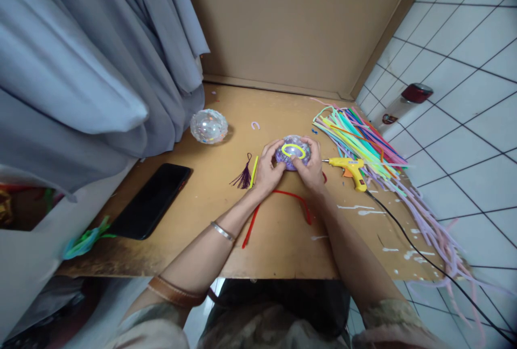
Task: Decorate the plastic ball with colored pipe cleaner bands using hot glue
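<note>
A round, clear and purple ornament with a yellow ring on its upper face is held between both hands above the wooden table. My left hand grips its left side, and my right hand grips its right side with the thumb on the ring. Just left of my left hand lie a yellow strip and a dark purple tassel. Bent red pipe cleaners rest below the hands. To the right of my right hand is a yellow glue gun, its nozzle pointing left.
A clear bowl-like piece sits at the back left, a black phone at the front left. Colourful pipe cleaners spread along the right side. The glue gun's black cord runs off the right edge. A grey curtain hangs at left.
</note>
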`<state>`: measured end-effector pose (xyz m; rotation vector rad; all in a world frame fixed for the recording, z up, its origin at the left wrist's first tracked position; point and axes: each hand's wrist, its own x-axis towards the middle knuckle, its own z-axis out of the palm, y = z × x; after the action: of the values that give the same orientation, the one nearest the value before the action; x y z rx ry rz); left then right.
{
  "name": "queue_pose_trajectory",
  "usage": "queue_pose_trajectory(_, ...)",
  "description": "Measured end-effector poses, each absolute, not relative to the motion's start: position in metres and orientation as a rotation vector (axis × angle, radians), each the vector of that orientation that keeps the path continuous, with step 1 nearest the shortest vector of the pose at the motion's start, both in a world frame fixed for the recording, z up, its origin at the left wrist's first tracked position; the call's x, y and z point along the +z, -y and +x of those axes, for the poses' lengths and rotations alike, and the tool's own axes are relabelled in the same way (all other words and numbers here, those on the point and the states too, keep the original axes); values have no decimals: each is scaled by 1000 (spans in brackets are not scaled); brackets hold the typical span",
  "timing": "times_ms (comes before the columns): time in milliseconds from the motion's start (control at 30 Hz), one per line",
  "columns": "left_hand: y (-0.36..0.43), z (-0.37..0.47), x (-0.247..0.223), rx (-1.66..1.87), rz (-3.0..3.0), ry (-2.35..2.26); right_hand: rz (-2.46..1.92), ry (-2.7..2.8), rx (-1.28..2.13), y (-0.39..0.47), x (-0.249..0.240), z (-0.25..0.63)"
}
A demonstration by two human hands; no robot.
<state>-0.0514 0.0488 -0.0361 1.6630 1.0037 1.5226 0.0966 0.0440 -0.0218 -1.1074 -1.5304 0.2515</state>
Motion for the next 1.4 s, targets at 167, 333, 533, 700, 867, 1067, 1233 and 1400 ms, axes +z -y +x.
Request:
queue_pose_trajectory(167, -47, -52, -34, 1502, 1669, -1004, -1100, 1531, 254, -44, -21, 96)
queue_pose_trajectory(333, -47, -50, -34, 1516, 1666, -1027, -1110, 1529, 252, -44, -22, 96)
queue_pose_trajectory(533, -48, -50, -35, 1518, 1680, -1036, -1109, 1524, 255, -44, -22, 96)
queue_pose_trajectory(700, -47, -50, -34, 1510, 1692, -1043, -1094, 1512, 286, -44, -22, 96)
queue_pose_trajectory(867, -47, -49, -34, 1512, 1707, -1058, -1103, 1494, 320, -42, -21, 95)
queue_pose_trajectory(1067, -47, -49, -34, 1524, 1707, -1054, -1104, 1490, 381, -42, -23, 97)
queue_pose_trajectory(1233, -47, -49, -34, 1522, 1699, -1061, -1090, 1473, 406, -43, -24, 97)
queue_pose_trajectory(1400, -47, -49, -33, 1519, 1706, -1050, -1084, 1447, 408, -44, -23, 96)
